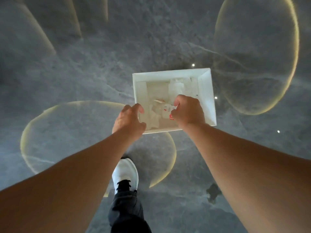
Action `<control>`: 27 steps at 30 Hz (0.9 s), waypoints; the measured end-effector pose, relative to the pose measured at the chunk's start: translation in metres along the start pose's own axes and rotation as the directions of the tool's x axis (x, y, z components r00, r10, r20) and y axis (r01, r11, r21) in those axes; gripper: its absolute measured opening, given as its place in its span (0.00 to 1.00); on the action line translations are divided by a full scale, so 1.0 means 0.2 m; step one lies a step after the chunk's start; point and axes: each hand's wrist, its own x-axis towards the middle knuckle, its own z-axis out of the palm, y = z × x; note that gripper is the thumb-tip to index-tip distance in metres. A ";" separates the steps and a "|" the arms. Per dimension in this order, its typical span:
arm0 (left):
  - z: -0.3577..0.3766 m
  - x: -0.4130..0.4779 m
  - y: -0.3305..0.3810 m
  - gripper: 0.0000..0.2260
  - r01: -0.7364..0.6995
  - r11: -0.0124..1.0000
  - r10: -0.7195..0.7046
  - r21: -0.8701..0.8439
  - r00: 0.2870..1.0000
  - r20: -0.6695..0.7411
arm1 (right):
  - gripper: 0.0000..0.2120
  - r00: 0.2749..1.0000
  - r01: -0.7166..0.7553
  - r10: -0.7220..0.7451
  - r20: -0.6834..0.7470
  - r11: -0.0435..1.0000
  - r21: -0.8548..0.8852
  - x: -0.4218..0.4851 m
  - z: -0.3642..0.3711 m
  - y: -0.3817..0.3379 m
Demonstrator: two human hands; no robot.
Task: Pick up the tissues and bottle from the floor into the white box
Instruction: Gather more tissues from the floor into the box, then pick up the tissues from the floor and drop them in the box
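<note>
The white box (207, 91) stands open on the grey marble floor. Crumpled white tissues (176, 85) lie inside it, with more tissues (154, 116) near its front left. A clear bottle (167, 109) with a red and white label is low inside the box. My right hand (188, 111) is over the box's front right, thumb and fingers curled around the bottle's end. At the box's front left corner my left hand (128, 121) hovers with its fingers spread and holds nothing; whether it touches the rim I cannot tell.
My white shoe (125, 173) and dark trouser leg are planted just in front of the box. Glowing oval rings of light (21, 140) mark the glossy floor at left and far right. A small dark patch (213, 192) lies at the lower right.
</note>
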 end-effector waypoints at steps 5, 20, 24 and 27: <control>-0.22 -0.21 -0.18 0.11 0.103 0.994 -0.105 -0.025 0.986 -0.129 | 0.11 0.940 0.335 -0.324 0.109 0.936 -0.107 -0.26 0.12 -0.46; -0.25 -2.49 -1.27 0.12 0.585 0.641 -0.754 -0.498 0.600 -0.266 | 0.07 0.479 0.877 -0.674 0.563 0.396 -0.272 -2.39 0.57 -0.86; -0.06 -3.23 -1.65 0.12 0.687 0.391 -0.914 -0.613 0.367 -0.173 | 0.06 0.250 0.968 -0.670 0.699 0.165 -0.187 -3.09 0.86 -0.96; 0.06 -3.64 -1.88 0.12 0.713 0.236 -0.969 -0.661 0.227 -0.101 | 0.07 0.092 0.993 -0.634 0.767 0.001 -0.119 -3.47 1.09 -1.06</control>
